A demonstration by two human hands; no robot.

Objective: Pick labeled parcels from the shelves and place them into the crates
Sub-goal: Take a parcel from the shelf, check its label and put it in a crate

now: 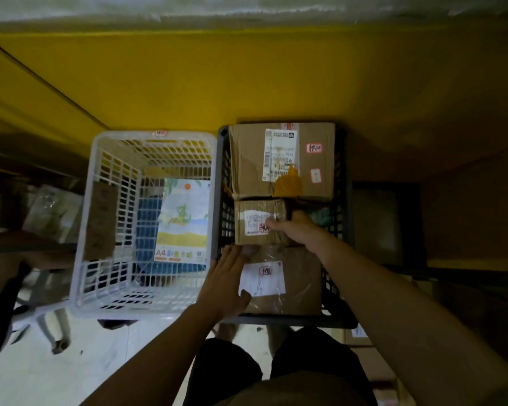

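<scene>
Two crates stand side by side below a yellow shelf. The black crate [222, 183] on the right holds a large labeled cardboard box [247, 159] at the far end, a small taped cardboard box [254, 222] in the middle and a brown plastic-wrapped parcel [299, 282] with a white label at the near end. My right hand [295, 230] grips the small box from its right side, thumb on its label. My left hand [226, 284] lies flat with straight fingers on the near parcel's left edge, at the crate's left wall.
The white crate [84, 230] on the left holds an A4 coloured paper pack [182, 221] and a brown flat parcel [100, 221] leaning on its left wall. The yellow shelf [247, 77] runs across above. Dim shelves with parcels flank both sides. My legs stand below.
</scene>
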